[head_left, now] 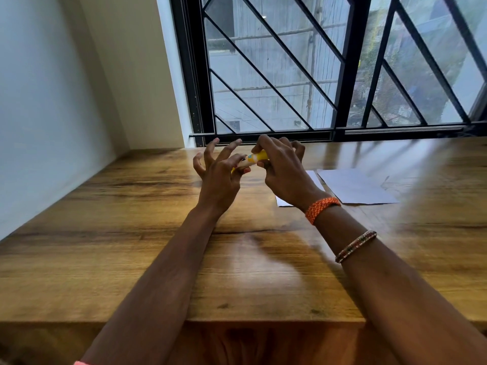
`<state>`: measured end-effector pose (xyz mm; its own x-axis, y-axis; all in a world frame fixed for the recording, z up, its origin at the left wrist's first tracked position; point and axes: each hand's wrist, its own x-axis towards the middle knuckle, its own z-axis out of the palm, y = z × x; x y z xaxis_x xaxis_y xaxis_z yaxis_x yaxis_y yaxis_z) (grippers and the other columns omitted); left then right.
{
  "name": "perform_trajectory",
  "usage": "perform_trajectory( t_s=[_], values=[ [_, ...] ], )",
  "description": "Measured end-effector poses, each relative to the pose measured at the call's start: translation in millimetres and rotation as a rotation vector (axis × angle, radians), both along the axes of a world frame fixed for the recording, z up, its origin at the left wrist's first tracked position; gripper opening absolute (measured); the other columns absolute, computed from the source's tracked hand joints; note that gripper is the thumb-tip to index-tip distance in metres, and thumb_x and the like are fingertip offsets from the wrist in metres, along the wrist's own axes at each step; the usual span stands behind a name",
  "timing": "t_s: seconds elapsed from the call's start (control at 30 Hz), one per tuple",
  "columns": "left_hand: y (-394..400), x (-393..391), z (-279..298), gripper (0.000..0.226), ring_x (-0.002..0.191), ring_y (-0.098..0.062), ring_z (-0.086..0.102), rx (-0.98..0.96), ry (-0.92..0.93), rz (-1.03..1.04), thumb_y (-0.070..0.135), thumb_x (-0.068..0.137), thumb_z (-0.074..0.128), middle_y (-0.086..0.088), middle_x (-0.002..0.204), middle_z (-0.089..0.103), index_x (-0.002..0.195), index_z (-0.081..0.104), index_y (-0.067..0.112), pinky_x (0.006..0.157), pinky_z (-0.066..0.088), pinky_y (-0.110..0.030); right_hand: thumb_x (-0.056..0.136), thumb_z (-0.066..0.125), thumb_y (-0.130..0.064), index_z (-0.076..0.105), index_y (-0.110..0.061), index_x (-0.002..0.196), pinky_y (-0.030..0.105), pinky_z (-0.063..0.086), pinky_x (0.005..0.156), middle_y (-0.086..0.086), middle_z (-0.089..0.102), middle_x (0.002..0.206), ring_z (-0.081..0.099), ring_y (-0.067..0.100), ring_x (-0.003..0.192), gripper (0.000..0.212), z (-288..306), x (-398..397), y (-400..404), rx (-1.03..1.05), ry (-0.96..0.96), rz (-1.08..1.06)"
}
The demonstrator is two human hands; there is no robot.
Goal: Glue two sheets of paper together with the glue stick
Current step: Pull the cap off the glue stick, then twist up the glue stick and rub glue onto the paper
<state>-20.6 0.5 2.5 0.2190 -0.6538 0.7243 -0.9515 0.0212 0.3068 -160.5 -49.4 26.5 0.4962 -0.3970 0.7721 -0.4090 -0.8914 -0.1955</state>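
- A wooden tabletop (110,233) with warm brown grain and dark streaks fills the lower part of the view; its near edge runs across the bottom.
- Its far edge meets a window with black diagonal bars; its left side meets a pale wall.
- Two white sheets of paper lie flat on it, right of centre: a larger sheet (355,187), and a smaller sheet (315,180) just beside it, mostly hidden.

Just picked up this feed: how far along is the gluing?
Early. Both hands, left hand and right hand, hold the glue stick above the table, apparently working its cap. The two sheets lie side by side, not joined. Whether glue has been applied can't be seen; pressing them together remains.
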Motion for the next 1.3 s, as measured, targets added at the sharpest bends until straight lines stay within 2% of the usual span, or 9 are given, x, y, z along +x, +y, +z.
perform_trajectory(
  t_s=[0.13, 0.23, 0.33, 0.43, 0.67, 0.83, 0.9, 1.03, 1.3],
  values=[
    [-1, -7, 2, 0.028, 0.131, -0.019, 0.036, -0.025, 0.206, -0.082, 0.020, 0.090, 0.054, 0.004, 0.127, 0.059, 0.117, 0.061, 0.021, 0.107, 0.006, -0.046, 0.078, 0.058, 0.005, 0.058, -0.008, 0.101, 0.027, 0.016, 0.076, 0.006, 0.065, 0.098, 0.053, 0.023, 0.092, 0.026, -1, 4, 2, -0.023, -0.105, -0.007],
    [3, -9, 7, 0.023, 0.103, -0.021, 0.058, 0.007, 0.346, -0.254, 0.014, 0.091, 0.052, -0.005, 0.106, 0.068, 0.111, 0.063, 0.015, 0.098, 0.035, -0.043, 0.076, 0.058, 0.007, 0.059, -0.004, 0.100, 0.025, 0.016, 0.072, 0.009, 0.064, 0.095, 0.053, 0.024, 0.088, 0.026, -5, 8, 6, -0.033, -0.176, -0.006],
    [8, -5, 12, 0.022, 0.074, -0.013, 0.063, 0.055, 0.468, -0.472, 0.001, 0.091, 0.048, -0.015, 0.093, 0.065, 0.106, 0.062, 0.006, 0.071, 0.054, -0.020, 0.078, 0.057, 0.008, 0.059, -0.004, 0.101, 0.025, 0.018, 0.073, 0.009, 0.064, 0.094, 0.054, 0.024, 0.090, 0.026, -6, 9, 5, 0.015, -0.225, 0.028],
    [7, -2, 14, 0.021, 0.061, -0.004, 0.061, 0.113, 0.520, -0.513, 0.003, 0.093, 0.046, -0.001, 0.084, 0.062, 0.106, 0.062, 0.007, 0.067, 0.058, -0.026, 0.079, 0.055, 0.008, 0.058, -0.007, 0.102, 0.029, 0.024, 0.078, 0.005, 0.064, 0.094, 0.056, 0.021, 0.091, 0.028, -5, 9, 5, 0.084, -0.284, 0.045],
    [8, 2, 16, 0.027, 0.048, -0.010, 0.054, 0.114, 0.329, -0.377, 0.000, 0.091, 0.041, -0.002, 0.080, 0.057, 0.115, 0.049, 0.008, 0.049, 0.051, -0.028, 0.085, 0.061, -0.006, 0.064, -0.015, 0.097, 0.034, 0.029, 0.082, -0.007, 0.063, 0.083, 0.055, 0.010, 0.077, 0.015, -1, 9, 1, 0.293, -0.384, 0.033],
    [6, 1, 16, 0.018, 0.065, -0.022, 0.053, 0.039, 0.107, -0.173, 0.009, 0.090, 0.042, -0.002, 0.079, 0.058, 0.104, 0.054, 0.014, 0.054, 0.038, -0.031, 0.085, 0.057, -0.002, 0.061, -0.017, 0.098, 0.025, 0.018, 0.071, -0.009, 0.060, 0.078, 0.051, 0.005, 0.072, 0.020, -4, 21, 6, 0.297, -0.436, -0.053],
    [4, -1, 15, 0.016, 0.068, -0.025, 0.053, 0.073, 0.155, -0.198, 0.008, 0.089, 0.041, -0.006, 0.079, 0.059, 0.095, 0.055, 0.012, 0.057, 0.039, -0.035, 0.085, 0.055, 0.000, 0.060, -0.015, 0.099, 0.025, 0.020, 0.073, -0.008, 0.060, 0.081, 0.054, 0.011, 0.078, 0.021, -2, 25, 9, 0.337, -0.473, -0.103],
    [11, 25, 9, 0.022, 0.070, -0.023, 0.052, 0.159, 0.390, -0.173, 0.001, 0.089, 0.039, -0.013, 0.094, 0.064, 0.096, 0.057, 0.009, 0.066, 0.045, -0.037, 0.089, 0.053, -0.006, 0.057, -0.005, 0.103, 0.043, 0.045, 0.091, 0.003, 0.061, 0.088, 0.061, 0.030, 0.094, 0.014, 13, 4, -10, 0.600, -0.900, -0.195],
    [10, 46, -7, 0.010, 0.049, -0.017, 0.056, 0.107, 0.674, -0.091, 0.002, 0.090, 0.048, -0.009, 0.100, 0.065, 0.095, 0.053, 0.010, 0.034, 0.039, -0.014, 0.085, 0.063, -0.005, 0.051, -0.005, 0.107, 0.010, 0.043, 0.056, 0.014, 0.063, 0.098, 0.059, 0.021, 0.080, 0.025, -17, 6, -21, 0.716, -0.440, -0.094]
  ],
)
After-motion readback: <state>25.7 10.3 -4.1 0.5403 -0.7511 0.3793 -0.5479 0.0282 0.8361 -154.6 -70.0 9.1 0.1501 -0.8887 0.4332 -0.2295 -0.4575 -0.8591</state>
